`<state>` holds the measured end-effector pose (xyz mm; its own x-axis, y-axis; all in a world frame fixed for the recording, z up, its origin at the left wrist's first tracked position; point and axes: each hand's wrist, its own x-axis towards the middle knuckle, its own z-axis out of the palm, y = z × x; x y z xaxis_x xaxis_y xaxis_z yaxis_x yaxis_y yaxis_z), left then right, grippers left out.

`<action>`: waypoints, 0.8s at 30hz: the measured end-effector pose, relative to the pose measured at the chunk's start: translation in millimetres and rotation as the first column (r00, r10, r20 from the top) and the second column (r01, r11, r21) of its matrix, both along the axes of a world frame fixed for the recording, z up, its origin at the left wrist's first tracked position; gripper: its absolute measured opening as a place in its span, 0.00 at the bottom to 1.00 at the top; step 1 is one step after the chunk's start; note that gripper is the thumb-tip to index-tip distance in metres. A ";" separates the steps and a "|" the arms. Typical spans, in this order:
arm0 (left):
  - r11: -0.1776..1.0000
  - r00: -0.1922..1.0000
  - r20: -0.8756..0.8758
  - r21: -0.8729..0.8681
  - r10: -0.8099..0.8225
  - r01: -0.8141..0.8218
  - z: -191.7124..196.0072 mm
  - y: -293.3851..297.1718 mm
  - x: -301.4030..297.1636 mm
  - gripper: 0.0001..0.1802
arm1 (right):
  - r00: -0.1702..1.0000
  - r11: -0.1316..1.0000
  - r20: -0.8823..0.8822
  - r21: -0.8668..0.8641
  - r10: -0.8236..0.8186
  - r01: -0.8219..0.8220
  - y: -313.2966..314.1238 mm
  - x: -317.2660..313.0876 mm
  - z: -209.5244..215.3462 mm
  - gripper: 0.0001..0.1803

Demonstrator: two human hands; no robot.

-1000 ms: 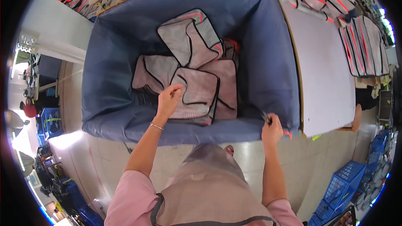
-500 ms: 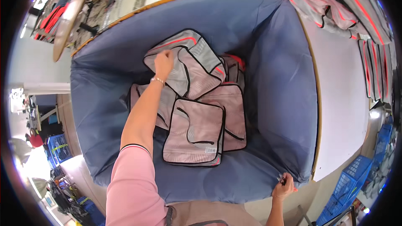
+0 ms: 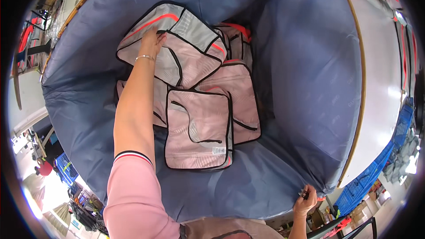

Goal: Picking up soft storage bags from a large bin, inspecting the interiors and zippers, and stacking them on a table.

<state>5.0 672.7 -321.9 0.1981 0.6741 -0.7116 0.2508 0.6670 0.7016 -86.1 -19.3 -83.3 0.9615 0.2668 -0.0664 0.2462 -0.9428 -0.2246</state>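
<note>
I lean over a large blue fabric bin [image 3: 310, 84] that holds several flat grey pouches with black piping and red trim. My left hand [image 3: 151, 42], a bracelet on its wrist, reaches deep inside and grips the far upper pouch [image 3: 186, 48] near its zip edge. Nearer to me a square grey pouch [image 3: 197, 130] lies flat on top of the others. My right hand [image 3: 305, 199] clutches the bin's near rim at the lower right, with a small dark object pinched in its fingers.
A white table [image 3: 385, 84] runs along the bin's right side, with more grey and red pouches [image 3: 407, 48] at its far edge. Blue plastic crates [image 3: 367, 181] stand on the floor at the lower right, and another crate [image 3: 64, 168] at the left.
My head has dropped much closer into the bin. The left hand went from the near pouches to the far upper pouch and took hold of it. The right hand stayed on the rim.
</note>
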 end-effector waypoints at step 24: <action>0.989 0.989 -0.060 -0.070 -0.134 0.129 188.8 -371.3 -366.9 0.15 | 1.000 0.965 0.015 0.262 -0.019 0.015 4.3 2.8 -5.7 0.10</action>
<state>-361.9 301.4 -133.1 0.2339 0.5963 -0.7680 0.3827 0.6696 0.6365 -83.4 -15.0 -89.0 0.9664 0.2562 0.0203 0.2365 -0.8560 -0.4597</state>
